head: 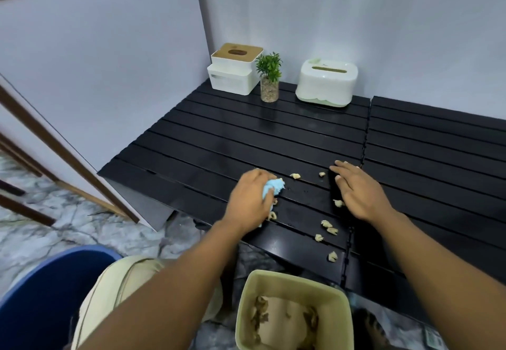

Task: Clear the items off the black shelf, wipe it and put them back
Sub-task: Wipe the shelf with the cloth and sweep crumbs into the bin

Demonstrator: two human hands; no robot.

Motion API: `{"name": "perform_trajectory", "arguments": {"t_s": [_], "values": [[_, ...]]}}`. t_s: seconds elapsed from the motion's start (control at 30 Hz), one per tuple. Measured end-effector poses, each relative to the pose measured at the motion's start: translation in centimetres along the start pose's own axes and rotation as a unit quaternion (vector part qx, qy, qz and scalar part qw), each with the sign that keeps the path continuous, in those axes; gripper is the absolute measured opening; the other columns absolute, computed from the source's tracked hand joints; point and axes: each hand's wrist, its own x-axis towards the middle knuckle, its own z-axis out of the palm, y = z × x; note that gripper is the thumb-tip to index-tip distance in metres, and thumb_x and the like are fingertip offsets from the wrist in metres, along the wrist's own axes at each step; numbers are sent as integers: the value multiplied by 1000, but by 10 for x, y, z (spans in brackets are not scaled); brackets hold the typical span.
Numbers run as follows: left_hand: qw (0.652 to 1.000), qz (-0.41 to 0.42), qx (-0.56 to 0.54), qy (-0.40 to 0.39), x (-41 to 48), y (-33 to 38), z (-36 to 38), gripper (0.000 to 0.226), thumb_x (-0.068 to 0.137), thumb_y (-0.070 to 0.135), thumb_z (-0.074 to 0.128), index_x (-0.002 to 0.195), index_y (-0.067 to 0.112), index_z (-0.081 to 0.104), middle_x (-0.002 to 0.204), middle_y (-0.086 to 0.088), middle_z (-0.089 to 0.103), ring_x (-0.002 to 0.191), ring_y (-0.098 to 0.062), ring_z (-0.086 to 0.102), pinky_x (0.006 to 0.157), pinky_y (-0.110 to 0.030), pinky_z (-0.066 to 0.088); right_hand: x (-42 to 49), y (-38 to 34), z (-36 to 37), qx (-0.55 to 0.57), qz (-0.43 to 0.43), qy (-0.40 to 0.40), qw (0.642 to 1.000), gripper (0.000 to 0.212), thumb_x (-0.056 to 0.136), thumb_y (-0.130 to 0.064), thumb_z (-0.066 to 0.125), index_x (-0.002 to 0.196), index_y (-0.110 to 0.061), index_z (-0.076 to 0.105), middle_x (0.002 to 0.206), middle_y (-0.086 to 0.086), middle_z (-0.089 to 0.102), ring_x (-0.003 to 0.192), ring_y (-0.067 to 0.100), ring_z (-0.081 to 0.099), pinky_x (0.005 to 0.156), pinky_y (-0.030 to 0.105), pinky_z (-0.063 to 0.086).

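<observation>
Ok, nearest: pale green bin (301, 280) on the floor, right under the front edge of the black shelf (246, 136), w/ brown scraps inside. Blue bin (41, 295) to its left, a knee in beige fabric (123, 275) btwn them.

Left hand (250, 199) is curled around a blue cloth (273, 187), knuckles up, cloth down on the slats near the front edge, left of centre. Right hand (358, 188) is palm down, fingers straight and together, holding nothing, low on the slats just left of the seam (368, 130) btwn the two shelf panels.

Crumbs (326, 223) are scattered btwn and below the hands. Two lie fwd of the cloth, one touches the right hand's thumb side, a few sit by the left hand's wrist side, and one lies almost at the front lip.

The shelf's left front corner overhangs marble floor (41, 226). Mid shelf is bare slats, lots of free room, and the right panel is bare too.

Far edge, against the wall (383, 21), left to right: white box w/ wood lid (234, 76) in the corner, small plant in a glass (269, 76) just beside it, white-green tissue box (325, 81) a bit apart.
</observation>
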Motion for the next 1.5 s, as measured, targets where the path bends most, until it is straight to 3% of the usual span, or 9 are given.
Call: {"name": "perform_trajectory", "arguments": {"t_s": [0.17, 0.3, 0.5, 0.67, 0.9, 1.07, 1.2, 1.3, 1.5], "values": [[996, -33, -67, 51, 5, -4, -13, 27, 93, 19, 50, 118, 16, 61, 118, 4, 59, 109, -14, 53, 91, -22, 38, -44, 12, 0, -48, 9, 47, 998, 43, 101, -23, 33, 143, -16, 41, 153, 2, 35, 144, 17, 22, 116, 28, 8], [994, -62, 6, 89, 11, -46, -51, 26, 92, 17, 51, 116, 14, 62, 118, -2, 60, 107, -20, 54, 90, -28, 40, -68, 19, 12, -137, 14, 55, 989, 55, 96, -34, 20, 144, -16, 38, 156, 3, 27, 146, 21, 18, 120, 36, 7], [985, -126, 96, 72, 6, -91, -71, 27, 91, 15, 53, 115, 8, 63, 117, -11, 60, 106, -31, 55, 89, -38, 42, -64, 19, 16, -134, 22, 73, 988, 50, 96, -30, 30, 143, -17, 41, 156, 2, 29, 146, 19, 19, 120, 37, 8], [991, -91, 73, 63, 2, -39, -31, 27, 89, 17, 52, 115, 12, 62, 116, -6, 59, 107, -25, 52, 85, -31, 39, -64, 16, 15, -129, 31, 81, 988, 48, 95, -29, 35, 141, -16, 44, 154, 3, 32, 145, 19, 21, 120, 37, 10], [999, -14, 27, -6, -1, 15, 2, 34, 95, 20, 48, 125, 7, 57, 125, -6, 54, 119, -22, 46, 101, -28, 35, -68, 12, 13, -123, 39, 77, 989, 46, 97, -29, 37, 142, -17, 43, 154, 3, 32, 145, 20, 22, 120, 37, 11], [999, -25, 21, 2, -3, -3, -31, 33, 94, 16, 48, 125, 8, 57, 126, -5, 56, 114, -21, 51, 92, -21, 33, -94, 7, 15, -147, 80, 70, 983, 51, 99, -36, 29, 147, -16, 33, 157, 4, 26, 146, 22, 18, 119, 42, 13], [997, -23, 66, 41, 4, -41, -73, 34, 93, 16, 51, 125, 7, 59, 127, -9, 57, 112, -26, 54, 98, -33, 39, -110, 9, 22, -133, 77, 64, 986, 52, 100, -38, 26, 149, -19, 29, 159, 2, 18, 147, 19, 11, 120, 41, 7], [993, -57, 104, 28, -3, -79, -91, 35, 94, 18, 51, 126, 6, 58, 127, -11, 57, 112, -30, 55, 95, -38, 42, -110, 8, 24, -130, 84, 74, 985, 55, 98, -41, 20, 148, -20, 29, 159, 0, 18, 147, 18, 10, 121, 40, 6], [984, -119, 84, 99, -27, -70, -55, 32, 92, 20, 48, 122, 14, 59, 122, -4, 58, 111, -26, 53, 84, -38, 45, -109, 6, 25, -129, 90, 87, 984, 57, 95, -42, 22, 146, -20, 33, 158, 0, 23, 147, 17, 14, 120, 40, 8]]}}
